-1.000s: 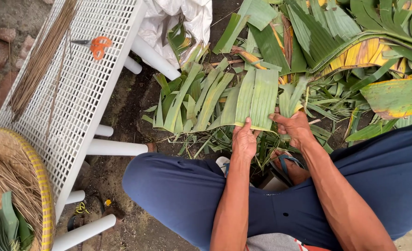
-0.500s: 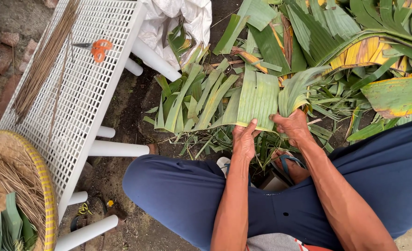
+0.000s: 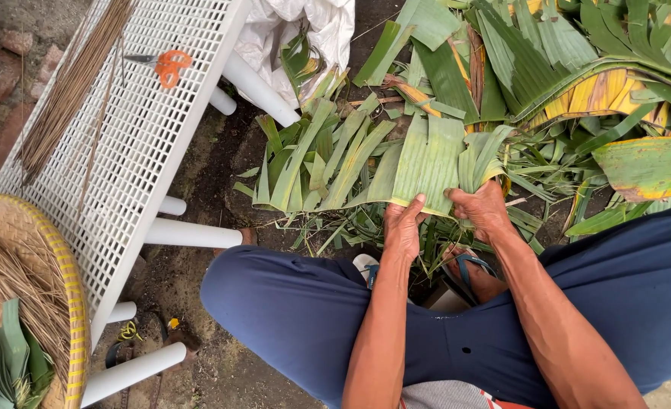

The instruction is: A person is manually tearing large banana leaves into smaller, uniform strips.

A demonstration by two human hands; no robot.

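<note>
Basketwork fills the far left corner: a round woven tray (image 3: 66, 280) with a yellow rim holds a heap of dry brown straw (image 3: 13, 276) and a few folded green leaf pieces (image 3: 6, 363). Just beside it stands a white table (image 3: 146, 151) with a perforated top and thick round legs, resting on bare dirt. A long bundle of thin brown sticks (image 3: 74, 79) lies slanted along the table's left part, and a pair of scissors (image 3: 165, 64) with orange handles lies near its far edge. Beyond the table a crumpled white sack (image 3: 305, 30) sits on the ground with a few green scraps poking out. Next comes a fan of narrow green leaf strips (image 3: 312, 163) spread on the ground, touching the broad piece of banana leaf (image 3: 430, 163) that both hands hold by its near edge. The left hand (image 3: 403, 227) is closed on the leaf's lower left edge, thumb on top and fingers curled underneath. The right hand (image 3: 483, 208) grips the lower right edge in the same way, knuckles up, fingers wrapped over the leaf. The leaf lies flat and ribbed, stretching away from the person above the dark blue trousers (image 3: 297, 310) covering the bent knees. A sandalled foot (image 3: 472, 273) shows between the forearms. To the right a big pile of banana leaves (image 3: 578, 68), green with some yellowed and brown-spotted, covers the ground.
</note>
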